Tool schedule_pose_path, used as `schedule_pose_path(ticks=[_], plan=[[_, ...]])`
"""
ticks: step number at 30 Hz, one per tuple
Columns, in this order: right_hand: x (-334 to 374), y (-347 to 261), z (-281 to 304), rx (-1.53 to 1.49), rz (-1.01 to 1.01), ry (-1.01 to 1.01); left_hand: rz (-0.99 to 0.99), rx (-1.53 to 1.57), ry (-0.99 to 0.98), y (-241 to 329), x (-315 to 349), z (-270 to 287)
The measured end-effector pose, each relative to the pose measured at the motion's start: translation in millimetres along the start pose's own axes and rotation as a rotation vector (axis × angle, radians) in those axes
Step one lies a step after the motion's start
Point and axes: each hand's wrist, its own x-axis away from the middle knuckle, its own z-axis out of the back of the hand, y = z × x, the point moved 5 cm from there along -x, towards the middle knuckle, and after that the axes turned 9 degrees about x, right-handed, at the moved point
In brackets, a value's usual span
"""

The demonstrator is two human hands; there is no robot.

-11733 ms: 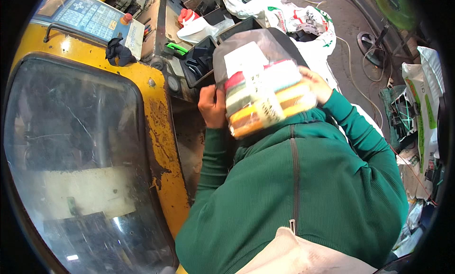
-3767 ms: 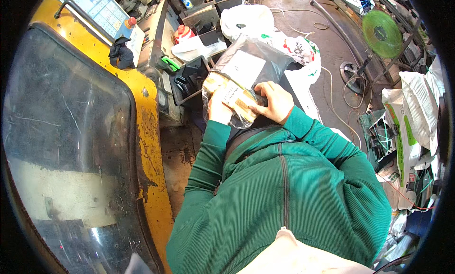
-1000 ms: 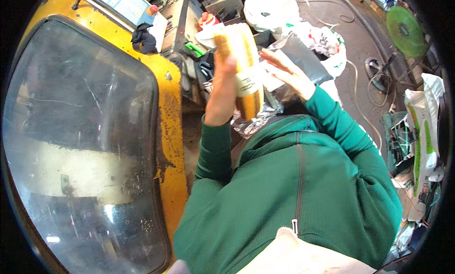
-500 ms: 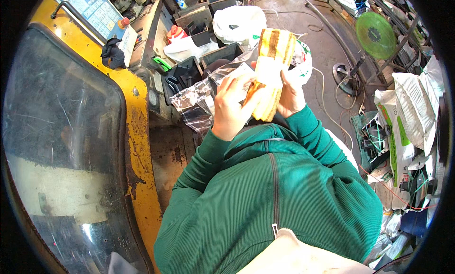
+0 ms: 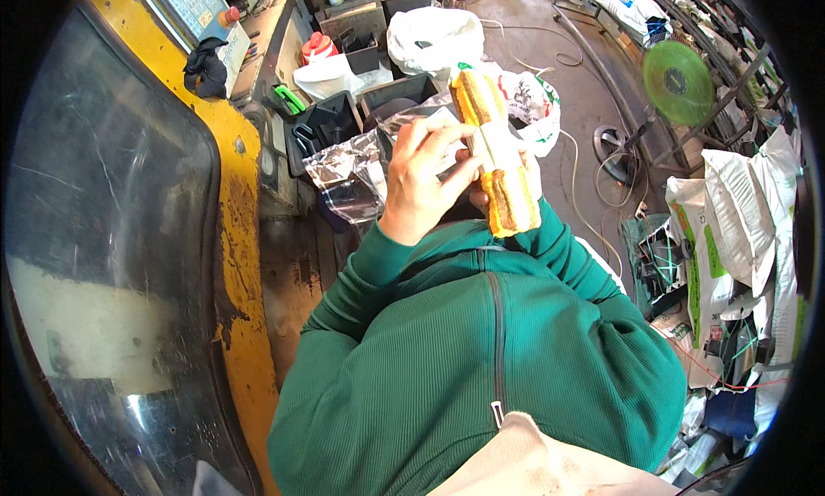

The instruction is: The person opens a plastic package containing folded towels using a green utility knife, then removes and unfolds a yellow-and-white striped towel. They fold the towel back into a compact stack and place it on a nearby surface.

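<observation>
1. Holding a folded, yellow-and-brown striped cloth bundle [image 5: 513, 206] up at a tilt in front of a green zipped top [image 5: 404, 324].
2. Gripping it from behind with the right hand [image 5: 534, 171], fingers curled around and mostly hidden by cloth.
3. Bending the thumb and index finger of the left hand [image 5: 419, 185] to the left edge of a white paper band [image 5: 497, 144] around the bundle's middle; too unclear to tell whether pinching.
4. Showing, left of the left hand, a crinkled clear plastic wrapper [image 5: 348, 180] at the near edge of a black bin [image 5: 354, 111] filled with dark parts.
5. Showing farther out a white plastic bag [image 5: 434, 39], a green fan [image 5: 677, 82] at right, and a scuffed yellow machine [image 5: 243, 247] at left.
</observation>
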Motion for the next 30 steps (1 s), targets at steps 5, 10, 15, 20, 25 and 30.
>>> schedule_pose_path(ticks=[5, 10, 15, 20, 25, 30], plan=[[-2.6, 1.5, 10.1, 0.094, 0.022, 0.032, -0.027, -0.065, -0.047, 2.5, -0.2, 5.6], [3.5, -3.2, 27.1, 0.449, 0.218, 0.168, 0.045, 0.004, -0.066, 1.8, -1.6, 4.1], [-2.9, -9.4, 26.1, 0.17, -0.02, 0.098, -0.26, -0.197, -0.208, 10.0, -5.0, 10.1], [4.2, -11.9, 4.2, 0.375, 0.014, 0.179, -0.352, -0.294, -0.343, 7.0, -7.0, 12.4], [10.6, -18.7, 11.1, 0.87, 0.215, 0.055, -0.436, -0.372, -0.396, 13.7, -10.4, 11.4], [8.7, -21.1, 14.3, 0.846, 0.214, -0.042, -0.465, -0.381, -0.383, 17.9, -10.8, 9.8]])
